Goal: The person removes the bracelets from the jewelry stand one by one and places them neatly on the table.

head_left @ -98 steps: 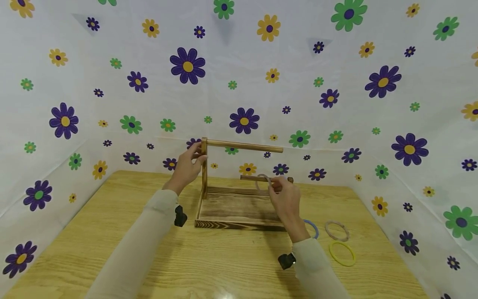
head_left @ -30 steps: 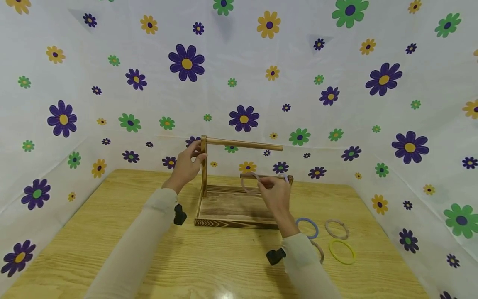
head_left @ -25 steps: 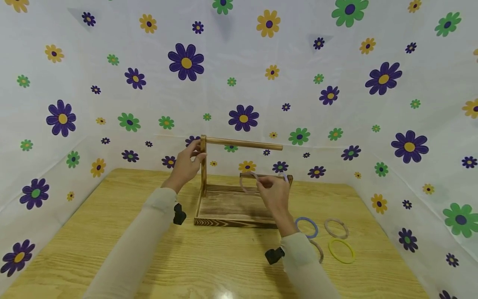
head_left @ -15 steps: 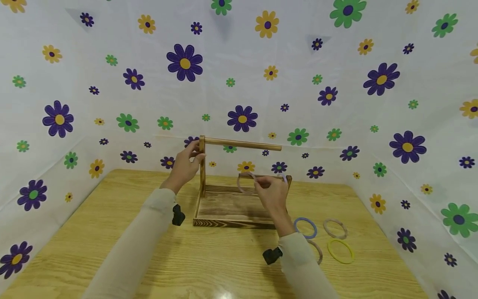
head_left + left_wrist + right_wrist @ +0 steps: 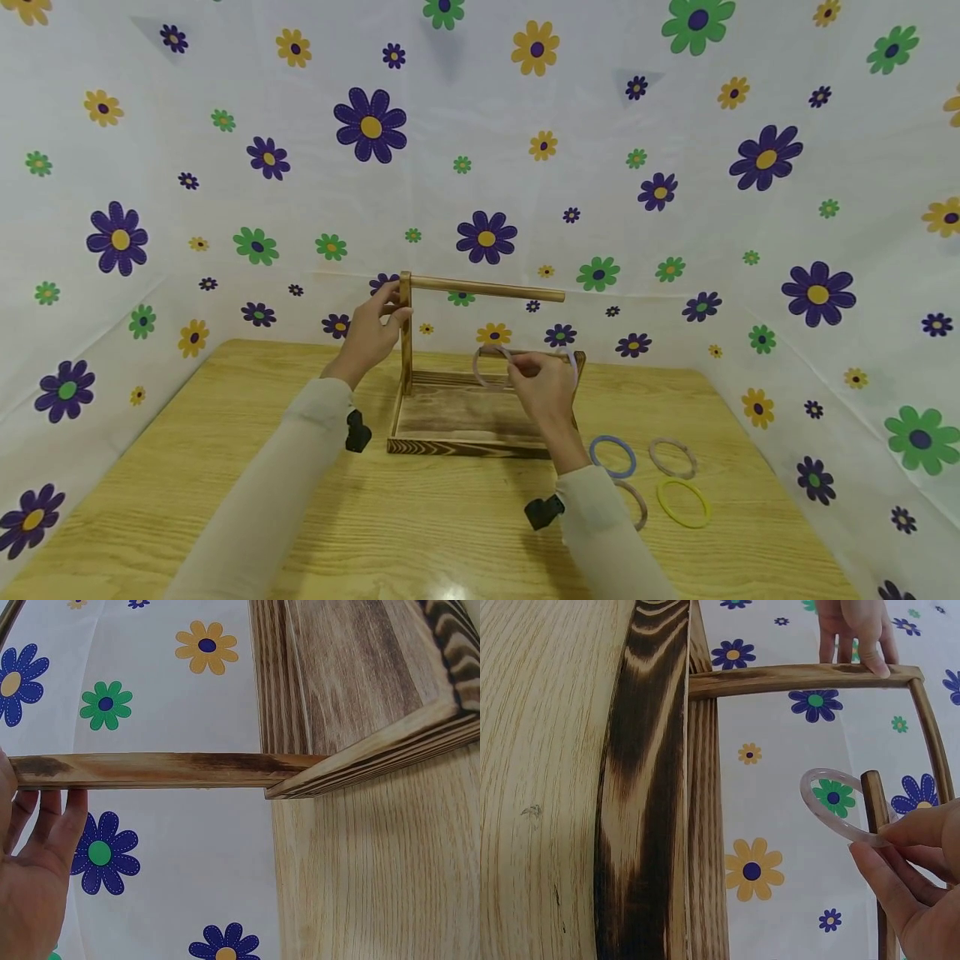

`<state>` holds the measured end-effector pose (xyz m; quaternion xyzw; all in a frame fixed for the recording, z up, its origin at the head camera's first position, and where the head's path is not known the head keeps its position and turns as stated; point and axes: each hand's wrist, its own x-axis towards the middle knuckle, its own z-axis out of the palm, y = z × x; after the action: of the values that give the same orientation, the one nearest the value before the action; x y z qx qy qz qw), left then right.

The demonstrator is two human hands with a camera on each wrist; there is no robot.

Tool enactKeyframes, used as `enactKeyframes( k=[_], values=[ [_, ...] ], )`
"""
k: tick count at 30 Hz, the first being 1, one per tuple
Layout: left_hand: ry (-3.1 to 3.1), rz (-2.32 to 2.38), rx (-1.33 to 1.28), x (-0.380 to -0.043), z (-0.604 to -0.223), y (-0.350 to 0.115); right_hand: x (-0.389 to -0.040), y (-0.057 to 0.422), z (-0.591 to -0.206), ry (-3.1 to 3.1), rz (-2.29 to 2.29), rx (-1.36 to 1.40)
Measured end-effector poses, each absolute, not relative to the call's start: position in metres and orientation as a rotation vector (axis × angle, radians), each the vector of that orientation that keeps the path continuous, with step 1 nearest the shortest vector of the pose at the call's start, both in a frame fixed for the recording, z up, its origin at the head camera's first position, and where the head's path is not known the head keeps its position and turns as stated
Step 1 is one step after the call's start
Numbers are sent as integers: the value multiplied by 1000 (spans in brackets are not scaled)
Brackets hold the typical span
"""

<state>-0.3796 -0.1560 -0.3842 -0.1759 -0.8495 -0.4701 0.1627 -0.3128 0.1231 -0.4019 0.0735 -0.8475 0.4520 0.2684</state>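
A wooden bangle stand [image 5: 457, 417] has a tray base, a tall post [image 5: 407, 350] with an upper rod [image 5: 487, 288], and a lower peg [image 5: 874, 799]. My left hand [image 5: 371, 333] grips the post near its top, thumb on one side and fingers on the other. Thumb and fingers of my right hand [image 5: 546, 392] pinch a pale translucent pinkish bangle [image 5: 810, 796]. That bangle encircles the lower peg at its free left end. Farther right on the same peg, close to its post, hangs a lilac bangle [image 5: 574, 367], partly hidden behind the right hand.
On the table to the right of the stand lie a blue bangle [image 5: 633, 462], a pinkish bangle [image 5: 694, 467], a yellow bangle [image 5: 708, 510] and a brownish bangle [image 5: 643, 507] partly covered by my right sleeve. Flower-printed cloth surrounds the table.
My right hand and the pinched bangle have shifted left along the lower peg to its free end. The lilac bangle has come into sight behind it. My left hand keeps its grip.
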Motion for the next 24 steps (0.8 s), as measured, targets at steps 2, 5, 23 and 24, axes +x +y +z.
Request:
enactKeyframes(
  k=[2, 5, 23, 24],
  values=[
    [-2425, -1340, -501, -379, -384, -156, -313, 122, -402, -2291, 1226, 188],
    [-2426, -1340, -501, -379, -384, -156, -312, 121, -402, -2300, 1249, 170],
    [-2424, -1348, -498, -378, -382, -155, -313, 113, -400, -2317, 1292, 182],
    [-2423, -1351, -499, -377, -381, -155, -314, 113, -400, -2316, 1285, 183]
  ],
)
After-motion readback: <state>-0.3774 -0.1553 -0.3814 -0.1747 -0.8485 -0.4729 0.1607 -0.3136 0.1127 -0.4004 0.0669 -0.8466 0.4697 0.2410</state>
